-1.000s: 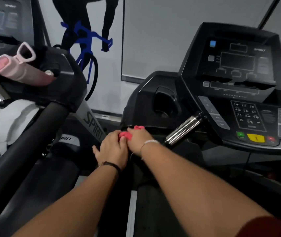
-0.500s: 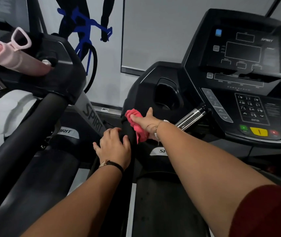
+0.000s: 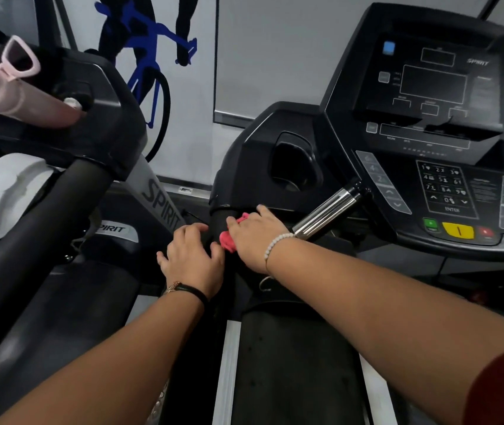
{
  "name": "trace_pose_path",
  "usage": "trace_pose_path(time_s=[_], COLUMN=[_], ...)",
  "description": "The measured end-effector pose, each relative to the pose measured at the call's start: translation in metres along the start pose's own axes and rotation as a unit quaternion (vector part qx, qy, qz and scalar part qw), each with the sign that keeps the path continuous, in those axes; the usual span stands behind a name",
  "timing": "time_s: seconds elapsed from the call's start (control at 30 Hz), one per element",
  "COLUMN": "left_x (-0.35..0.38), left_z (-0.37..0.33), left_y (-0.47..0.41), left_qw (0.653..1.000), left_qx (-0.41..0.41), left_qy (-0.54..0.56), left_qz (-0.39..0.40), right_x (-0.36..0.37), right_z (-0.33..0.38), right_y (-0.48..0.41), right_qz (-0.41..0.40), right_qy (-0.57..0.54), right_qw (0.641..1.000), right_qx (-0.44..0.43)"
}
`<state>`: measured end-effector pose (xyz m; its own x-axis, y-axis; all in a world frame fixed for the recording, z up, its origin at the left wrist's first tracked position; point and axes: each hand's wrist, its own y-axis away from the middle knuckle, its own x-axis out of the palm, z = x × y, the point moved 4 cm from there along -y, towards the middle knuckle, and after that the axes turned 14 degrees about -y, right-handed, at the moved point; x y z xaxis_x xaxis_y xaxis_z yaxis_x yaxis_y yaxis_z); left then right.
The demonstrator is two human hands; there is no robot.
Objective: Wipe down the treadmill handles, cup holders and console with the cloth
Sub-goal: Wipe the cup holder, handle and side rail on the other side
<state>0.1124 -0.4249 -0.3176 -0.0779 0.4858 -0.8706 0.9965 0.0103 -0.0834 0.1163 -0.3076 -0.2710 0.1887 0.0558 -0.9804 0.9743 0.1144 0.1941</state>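
R hand presses pink cloth onto black handle below cup holder; L hand grips handle alongside, fingers curled.

"SPIRIT" runs up the grey frame post left of the hands and tops the console, whose keypad reads "ENTER".

Black treadmill handle under pink cloth and both hands, below cup holder.
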Motion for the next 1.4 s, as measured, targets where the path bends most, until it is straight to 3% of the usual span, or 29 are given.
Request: trace_pose_path(time_s=[0.1, 0.27, 0.4, 0.5, 0.53, 0.63, 0.67, 0.8, 1.07, 1.17, 1.3, 1.4], left_x=[-0.001, -0.001, -0.003, -0.003, -0.004, -0.004, -0.005, -0.004, -0.002, -0.002, -0.001, -0.001], left_z=[0.000, 0.000, -0.001, -0.002, -0.002, -0.003, -0.003, -0.002, 0.000, 0.000, 0.001, 0.001], left_y=[0.000, 0.000, 0.001, 0.001, 0.001, 0.002, 0.002, 0.001, 0.000, 0.000, 0.000, 0.000], left_qw=[1.000, 1.000, 1.000, 0.999, 0.999, 1.000, 1.000, 0.999, 1.000, 0.999, 1.000, 1.000], left_qx=[-0.002, 0.000, 0.003, 0.005, 0.006, 0.004, 0.003, 0.002, -0.009, -0.007, -0.006, -0.006], left_qy=[0.000, -0.012, -0.027, -0.031, -0.031, -0.030, -0.030, -0.037, -0.030, -0.031, -0.028, -0.024], left_qz=[0.002, 0.001, -0.002, -0.009, -0.009, -0.006, -0.006, -0.001, 0.000, -0.002, 0.004, 0.004], right_x=[0.002, 0.004, -0.006, -0.030, -0.043, -0.071, -0.067, -0.010, 0.009, 0.012, 0.014, 0.009], right_z=[-0.002, -0.010, -0.012, -0.016, -0.019, -0.026, -0.025, -0.014, -0.017, -0.013, -0.009, -0.010], right_y=[-0.006, -0.006, -0.004, 0.011, 0.014, 0.016, 0.017, 0.008, -0.023, -0.023, -0.019, -0.013], right_qz=[0.002, -0.020, 0.068, 0.154, 0.127, -0.042, -0.040, 0.118, -0.043, -0.107, -0.130, -0.166], right_qy=[0.051, -0.033, -0.163, -0.280, -0.285, -0.086, -0.070, -0.138, -0.232, -0.194, -0.141, -0.175], right_qw=[0.999, 0.999, 0.983, 0.948, 0.950, 0.995, 0.997, 0.979, 0.943, 0.950, 0.968, 0.961], right_qx=[-0.015, 0.034, 0.045, 0.008, -0.011, -0.034, -0.018, 0.096, 0.233, 0.222, 0.160, 0.135])
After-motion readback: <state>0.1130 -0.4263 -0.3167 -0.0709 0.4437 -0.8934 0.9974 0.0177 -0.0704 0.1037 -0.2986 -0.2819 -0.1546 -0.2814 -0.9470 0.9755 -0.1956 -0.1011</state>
